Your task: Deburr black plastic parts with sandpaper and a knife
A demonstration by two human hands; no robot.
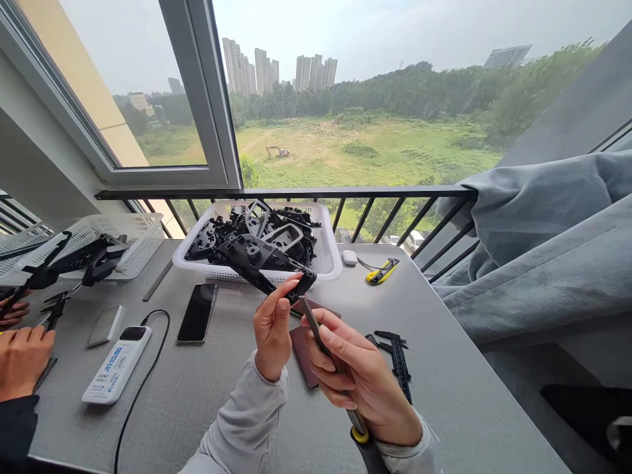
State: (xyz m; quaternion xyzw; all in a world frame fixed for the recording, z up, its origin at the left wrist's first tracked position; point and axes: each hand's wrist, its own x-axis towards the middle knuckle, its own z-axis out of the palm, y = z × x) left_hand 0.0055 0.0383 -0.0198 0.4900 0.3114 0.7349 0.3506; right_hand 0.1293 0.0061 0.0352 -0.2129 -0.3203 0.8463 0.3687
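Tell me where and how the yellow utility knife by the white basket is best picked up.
Grip the yellow utility knife mid-body, fingers across its two long sides, coming straight down from above. It lies flat and slanted on the grey table, right of the white basket, with bare table on both long sides. Its ends are too small to read, so probably keep off them.
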